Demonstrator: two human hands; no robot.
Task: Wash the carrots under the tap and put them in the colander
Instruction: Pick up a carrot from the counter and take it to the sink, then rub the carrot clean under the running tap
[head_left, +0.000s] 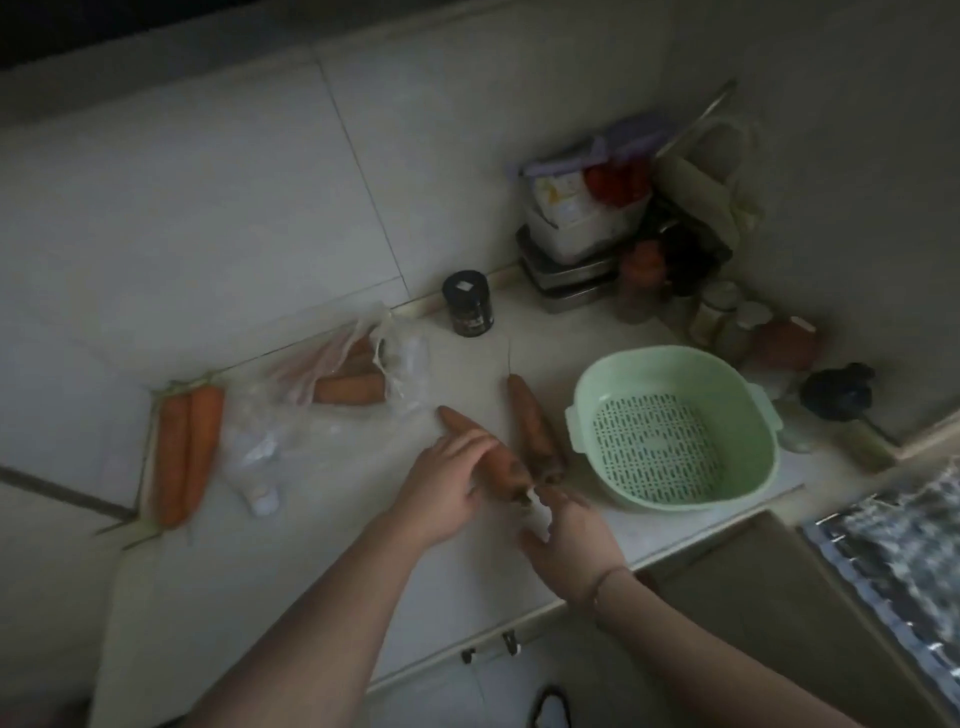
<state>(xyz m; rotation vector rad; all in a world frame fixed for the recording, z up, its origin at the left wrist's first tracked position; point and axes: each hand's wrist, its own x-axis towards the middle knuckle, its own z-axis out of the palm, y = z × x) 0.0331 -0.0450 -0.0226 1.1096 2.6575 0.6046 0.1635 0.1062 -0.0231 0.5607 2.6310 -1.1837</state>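
Beside green colander (670, 431): left hand (447, 483) gripping one carrot (467, 436); right hand (571, 535) pinching stem end of second carrot (535, 426).

**Non-task items on the surface**

Pale surface (467, 364) against a tiled wall (208, 182). Black jar (467, 304) stands near the wall. Clear plastic bag (291, 415) lies crumpled left of centre. In the back corner: stacked containers on a metal tray (566, 283), several small jars (722, 314), a hanging mesh bag (727, 171). Dark object (836, 389) far right, blurred.
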